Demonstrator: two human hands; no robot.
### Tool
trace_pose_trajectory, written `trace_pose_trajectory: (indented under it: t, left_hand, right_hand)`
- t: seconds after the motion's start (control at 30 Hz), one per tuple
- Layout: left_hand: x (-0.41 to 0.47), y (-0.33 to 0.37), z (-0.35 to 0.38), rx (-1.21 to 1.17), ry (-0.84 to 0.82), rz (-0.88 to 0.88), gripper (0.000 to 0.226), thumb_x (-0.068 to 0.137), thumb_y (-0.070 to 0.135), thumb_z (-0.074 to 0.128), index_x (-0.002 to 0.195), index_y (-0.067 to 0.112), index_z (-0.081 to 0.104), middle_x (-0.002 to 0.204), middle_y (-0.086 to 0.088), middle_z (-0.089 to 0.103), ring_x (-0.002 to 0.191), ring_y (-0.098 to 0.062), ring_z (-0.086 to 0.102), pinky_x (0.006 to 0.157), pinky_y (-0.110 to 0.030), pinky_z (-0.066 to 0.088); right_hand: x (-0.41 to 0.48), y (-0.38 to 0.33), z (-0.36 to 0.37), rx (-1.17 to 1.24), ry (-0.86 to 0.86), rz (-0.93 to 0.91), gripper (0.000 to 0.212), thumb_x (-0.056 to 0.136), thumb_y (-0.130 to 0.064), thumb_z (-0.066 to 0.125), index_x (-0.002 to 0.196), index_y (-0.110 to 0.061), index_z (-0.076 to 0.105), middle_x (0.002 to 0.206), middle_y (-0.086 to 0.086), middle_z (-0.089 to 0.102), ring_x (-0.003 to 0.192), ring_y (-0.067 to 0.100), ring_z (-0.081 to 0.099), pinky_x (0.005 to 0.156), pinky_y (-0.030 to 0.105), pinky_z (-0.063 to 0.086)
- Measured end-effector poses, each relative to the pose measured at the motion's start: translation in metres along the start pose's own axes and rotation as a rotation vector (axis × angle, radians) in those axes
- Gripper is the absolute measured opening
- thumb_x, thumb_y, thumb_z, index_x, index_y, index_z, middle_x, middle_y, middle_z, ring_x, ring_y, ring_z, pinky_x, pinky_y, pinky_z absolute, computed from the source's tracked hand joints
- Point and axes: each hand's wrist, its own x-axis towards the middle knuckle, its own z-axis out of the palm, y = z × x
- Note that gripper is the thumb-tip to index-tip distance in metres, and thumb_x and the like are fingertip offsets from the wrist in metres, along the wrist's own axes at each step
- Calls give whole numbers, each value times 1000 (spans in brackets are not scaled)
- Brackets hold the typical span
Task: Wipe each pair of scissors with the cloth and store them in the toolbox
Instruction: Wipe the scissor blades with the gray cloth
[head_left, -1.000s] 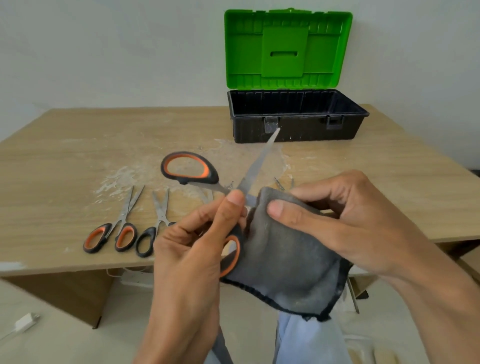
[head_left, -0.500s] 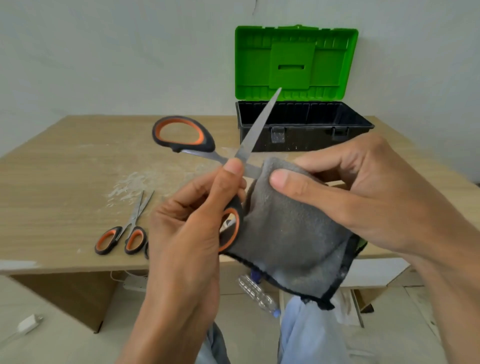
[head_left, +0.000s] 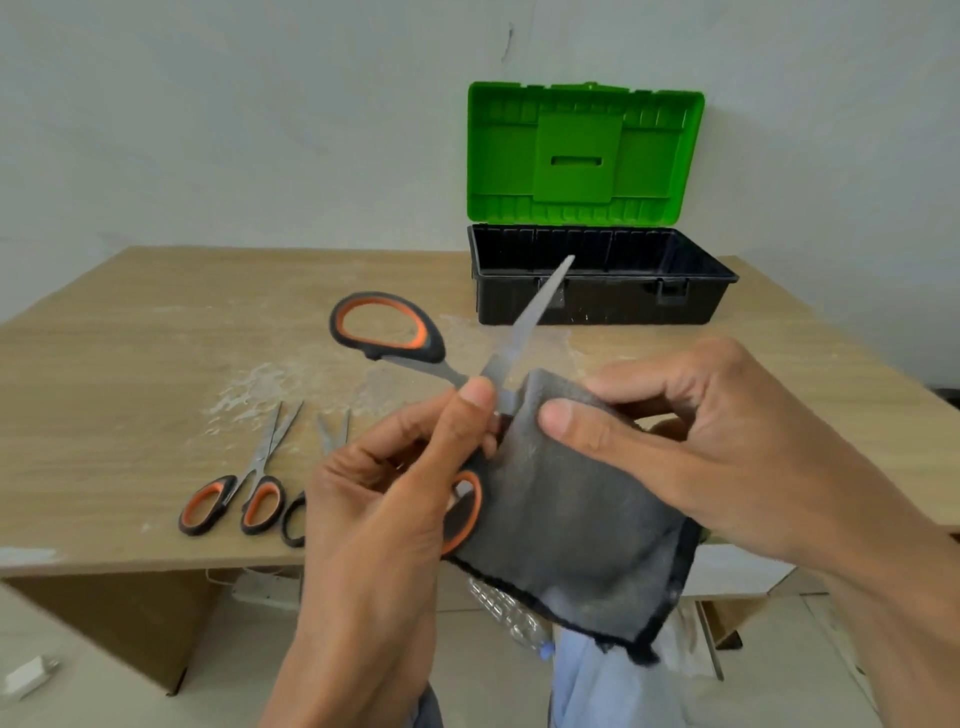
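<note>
My left hand (head_left: 379, 499) grips a large pair of scissors (head_left: 415, 353) with black and orange handles near its pivot. The scissors are spread open, one blade pointing up toward the toolbox. My right hand (head_left: 691, 441) pinches a grey cloth (head_left: 571, 525) around the other blade, which is hidden inside the cloth. A small pair of scissors (head_left: 244, 483) lies on the table at the left. Beside it a second small pair (head_left: 311, 478) is partly hidden behind my left hand. The black toolbox (head_left: 602, 275) stands at the back with its green lid (head_left: 582, 156) raised.
The wooden table (head_left: 130, 338) has white dusty smears at its middle. A wall stands close behind the toolbox. Below the table's front edge I see the floor, a clear plastic bottle (head_left: 509, 608) and a white plug (head_left: 28, 675) at far left.
The view has shifted, so the toolbox and table sit differently in frame. Both hands keep the same hold on the scissors and the cloth, and the small scissors have not moved.
</note>
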Motion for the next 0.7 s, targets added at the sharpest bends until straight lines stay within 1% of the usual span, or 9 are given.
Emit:
trace_pose_trajectory:
  t: [0.07, 0.17, 0.2, 0.27, 0.33, 0.37, 0.5, 0.6, 0.7]
  left_hand:
    - [4, 1, -3, -22, 24, -28, 23, 60, 32, 76, 67, 11, 77, 66, -6, 68, 54, -8, 59, 50, -13, 49]
    - [5, -3, -2, -50, 10, -74, 23, 62, 29, 76, 70, 8, 77, 65, -6, 67, 50, -7, 56, 47, -13, 47]
    - [7, -6, 0, -46, 8, -83, 22, 63, 30, 76, 70, 9, 77, 67, -6, 68, 54, -8, 57, 52, -15, 48]
    - [10, -10, 4, -38, 0, -99, 21, 64, 32, 77, 67, 11, 76, 69, -6, 69, 59, -11, 59, 60, -21, 48]
    - [15, -12, 10, -40, -5, -110, 23, 63, 33, 77, 65, 11, 74, 68, -6, 69, 57, -11, 60, 60, -22, 47]
    - [18, -11, 14, -43, -8, -118, 23, 62, 34, 77, 65, 11, 74, 67, -5, 69, 55, -11, 60, 58, -22, 48]
    - [25, -8, 27, -76, -29, -155, 20, 59, 32, 76, 64, 13, 76, 64, -3, 69, 52, -9, 60, 49, -16, 50]
    - [24, -9, 32, -64, -27, -120, 21, 62, 33, 77, 64, 12, 75, 65, -3, 68, 54, -8, 58, 49, -13, 47]
    - [18, -11, 33, -36, -43, -49, 19, 72, 29, 76, 63, 12, 75, 64, -3, 66, 53, -8, 54, 49, -14, 44]
  right_hand:
    - [1, 5, -4, 33, -14, 59, 41, 89, -52, 65, 77, -16, 82, 65, 6, 72, 61, 28, 68, 54, 40, 51]
    - [0, 7, -7, 81, -4, 92, 31, 86, -52, 66, 80, -28, 85, 73, 0, 79, 67, 21, 75, 62, 35, 58]
    - [1, 8, -6, 89, 4, 91, 31, 86, -52, 66, 80, -28, 85, 74, 0, 79, 68, 20, 76, 64, 37, 59]
    - [5, 9, -4, 70, 21, 82, 38, 88, -53, 65, 81, -21, 84, 73, 7, 77, 68, 27, 75, 66, 50, 61]
    - [10, 10, -5, 35, 32, 72, 43, 90, -53, 65, 82, -14, 82, 73, 14, 75, 69, 35, 73, 64, 56, 57]
    - [12, 11, -8, 32, 35, 79, 42, 89, -53, 65, 83, -15, 82, 73, 13, 76, 70, 34, 73, 65, 57, 57]
    - [16, 13, -30, 28, 4, 154, 33, 84, -54, 67, 87, -28, 86, 82, -2, 82, 79, 19, 79, 78, 54, 62]
    - [16, 12, -45, -12, -8, 145, 36, 87, -59, 68, 88, -28, 86, 85, 0, 83, 82, 23, 80, 80, 58, 62]
    - [12, 2, -46, -6, 61, 91, 24, 87, -49, 68, 91, -33, 86, 87, -11, 83, 85, 9, 80, 81, 51, 65]
